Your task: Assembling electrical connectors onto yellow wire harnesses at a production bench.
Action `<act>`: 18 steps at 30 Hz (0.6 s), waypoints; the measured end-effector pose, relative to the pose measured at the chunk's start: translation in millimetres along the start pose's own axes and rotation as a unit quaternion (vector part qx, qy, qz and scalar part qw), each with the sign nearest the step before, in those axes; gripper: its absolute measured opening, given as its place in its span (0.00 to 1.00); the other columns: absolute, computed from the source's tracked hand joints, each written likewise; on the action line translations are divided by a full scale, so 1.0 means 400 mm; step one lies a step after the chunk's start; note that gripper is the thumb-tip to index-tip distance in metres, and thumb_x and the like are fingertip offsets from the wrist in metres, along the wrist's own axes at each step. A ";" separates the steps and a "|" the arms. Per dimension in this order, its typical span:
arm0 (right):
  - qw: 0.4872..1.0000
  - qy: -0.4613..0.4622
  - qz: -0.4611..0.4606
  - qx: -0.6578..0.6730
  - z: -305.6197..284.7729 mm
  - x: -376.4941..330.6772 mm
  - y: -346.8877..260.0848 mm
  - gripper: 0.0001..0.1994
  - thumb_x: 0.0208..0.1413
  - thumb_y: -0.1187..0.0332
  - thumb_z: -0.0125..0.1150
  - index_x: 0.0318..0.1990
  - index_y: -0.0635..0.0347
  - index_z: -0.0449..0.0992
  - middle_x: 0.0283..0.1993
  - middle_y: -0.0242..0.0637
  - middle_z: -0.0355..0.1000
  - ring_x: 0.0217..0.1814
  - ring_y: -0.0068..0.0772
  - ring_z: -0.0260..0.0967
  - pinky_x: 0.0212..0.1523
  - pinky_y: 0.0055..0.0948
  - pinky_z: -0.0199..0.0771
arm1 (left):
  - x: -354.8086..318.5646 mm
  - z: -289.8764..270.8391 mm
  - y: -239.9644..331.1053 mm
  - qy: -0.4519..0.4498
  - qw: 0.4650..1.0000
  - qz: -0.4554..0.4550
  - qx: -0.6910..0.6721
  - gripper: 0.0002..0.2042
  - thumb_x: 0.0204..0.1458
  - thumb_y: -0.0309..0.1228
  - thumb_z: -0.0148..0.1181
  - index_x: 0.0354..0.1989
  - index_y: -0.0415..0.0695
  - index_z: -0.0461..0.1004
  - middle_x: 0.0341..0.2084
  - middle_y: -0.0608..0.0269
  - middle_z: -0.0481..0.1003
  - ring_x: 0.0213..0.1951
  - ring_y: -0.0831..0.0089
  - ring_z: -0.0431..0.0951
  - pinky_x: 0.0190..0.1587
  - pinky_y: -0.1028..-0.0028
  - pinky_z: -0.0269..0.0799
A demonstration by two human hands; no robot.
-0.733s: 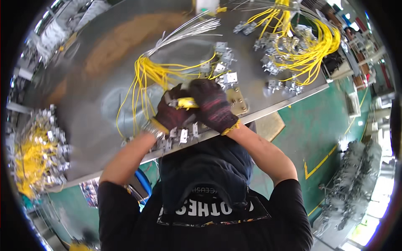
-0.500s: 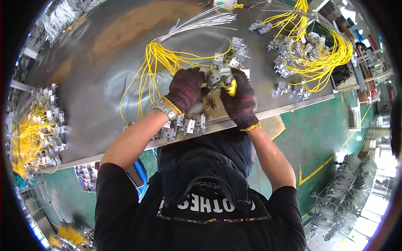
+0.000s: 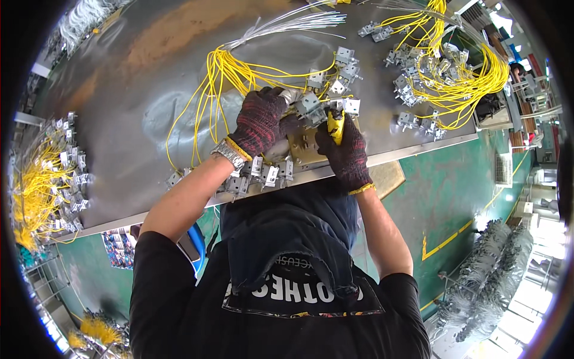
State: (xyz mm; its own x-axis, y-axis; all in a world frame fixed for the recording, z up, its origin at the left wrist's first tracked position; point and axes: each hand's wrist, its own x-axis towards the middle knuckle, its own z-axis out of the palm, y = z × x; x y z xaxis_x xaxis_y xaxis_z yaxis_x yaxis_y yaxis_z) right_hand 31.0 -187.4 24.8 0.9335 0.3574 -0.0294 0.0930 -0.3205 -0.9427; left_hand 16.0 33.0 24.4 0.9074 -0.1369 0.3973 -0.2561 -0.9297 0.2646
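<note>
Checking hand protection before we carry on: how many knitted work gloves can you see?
2: one glove on the left hand, the other on the right hand. Any lying beneath other things would be hidden.

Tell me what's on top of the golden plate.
Small studs or holes show on the golden plate; the right hand covers its right side, so anything there is hidden.

A yellow-handled tool [image 3: 336, 127] was gripped by the right hand [image 3: 347, 154], gloved in dark red-and-black knit; a boxy silver metal bracket [image 3: 310, 108] was flanked by the tool and the similarly gloved left hand [image 3: 260, 119]. A flat brass-coloured plate [image 3: 304, 151] and thin yellow cables [image 3: 222, 67] were borne by the grey metal table [image 3: 128, 152].
</note>
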 end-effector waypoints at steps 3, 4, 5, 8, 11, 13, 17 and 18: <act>0.984 -0.034 0.071 0.162 -0.002 0.006 -0.015 0.24 0.58 0.68 0.67 0.60 0.63 0.68 0.42 0.35 0.75 0.37 0.25 0.75 0.35 0.27 0.80 | 0.025 -0.018 0.003 -0.024 0.998 -0.038 -0.036 0.27 0.49 0.47 0.67 0.53 0.44 0.76 0.42 0.50 0.79 0.46 0.52 0.78 0.48 0.58 0.70; 0.983 -0.035 0.073 0.162 -0.004 0.008 -0.023 0.24 0.58 0.68 0.67 0.60 0.63 0.68 0.42 0.35 0.75 0.37 0.25 0.75 0.35 0.27 0.80 | 0.032 -0.027 0.004 -0.057 0.994 -0.077 -0.058 0.26 0.51 0.48 0.68 0.53 0.43 0.76 0.40 0.49 0.80 0.45 0.52 0.79 0.46 0.60 0.71; 0.983 -0.034 0.082 0.163 -0.007 0.009 -0.033 0.25 0.58 0.68 0.67 0.61 0.63 0.68 0.42 0.35 0.75 0.38 0.26 0.75 0.35 0.28 0.81 | 0.027 0.016 -0.020 0.020 0.991 -0.077 -0.105 0.23 0.51 0.46 0.69 0.49 0.42 0.76 0.34 0.50 0.79 0.37 0.52 0.79 0.40 0.60 0.72; 0.980 -0.042 0.095 0.169 -0.014 0.010 -0.024 0.26 0.58 0.68 0.66 0.63 0.63 0.67 0.44 0.36 0.75 0.41 0.28 0.76 0.36 0.29 0.82 | 0.032 0.018 0.000 0.139 0.982 -0.069 -0.105 0.25 0.53 0.47 0.67 0.52 0.42 0.74 0.30 0.53 0.79 0.31 0.53 0.79 0.35 0.56 0.73; 0.984 -0.023 0.096 0.149 -0.012 0.011 -0.015 0.26 0.58 0.70 0.65 0.63 0.63 0.67 0.45 0.37 0.75 0.43 0.28 0.76 0.38 0.29 0.83 | 0.023 0.001 0.036 0.162 0.973 -0.043 -0.157 0.23 0.52 0.42 0.69 0.52 0.42 0.74 0.34 0.53 0.79 0.36 0.53 0.79 0.39 0.56 0.72; 0.977 -0.026 0.043 0.206 -0.016 0.008 0.013 0.27 0.58 0.71 0.64 0.65 0.63 0.66 0.48 0.38 0.75 0.46 0.30 0.76 0.40 0.30 0.84 | 0.005 -0.001 0.048 0.159 0.974 -0.023 -0.158 0.23 0.49 0.40 0.70 0.51 0.43 0.74 0.40 0.53 0.79 0.42 0.52 0.79 0.44 0.57 0.71; 0.963 -0.016 0.021 0.270 -0.018 -0.025 0.034 0.26 0.58 0.75 0.62 0.65 0.61 0.66 0.58 0.38 0.74 0.54 0.28 0.74 0.49 0.31 0.82 | -0.029 -0.036 0.055 0.066 0.995 0.049 -0.064 0.24 0.44 0.39 0.72 0.50 0.47 0.75 0.40 0.57 0.80 0.42 0.54 0.79 0.44 0.55 0.70; 0.962 -0.016 0.022 0.270 -0.016 -0.024 0.038 0.26 0.58 0.75 0.62 0.65 0.61 0.66 0.58 0.38 0.74 0.54 0.28 0.74 0.49 0.31 0.82 | -0.038 -0.035 0.056 0.066 0.995 0.049 -0.064 0.24 0.44 0.39 0.72 0.50 0.47 0.75 0.40 0.57 0.80 0.42 0.54 0.79 0.44 0.55 0.70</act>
State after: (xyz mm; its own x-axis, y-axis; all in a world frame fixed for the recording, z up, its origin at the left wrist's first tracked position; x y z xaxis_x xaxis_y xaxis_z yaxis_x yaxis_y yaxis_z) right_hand 25.5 -201.4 13.1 0.9207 0.3831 -0.0744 -0.1472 0.1645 -0.9753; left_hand -8.2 19.0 36.7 0.8270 -0.1711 0.5356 -0.3892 -0.8616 0.3257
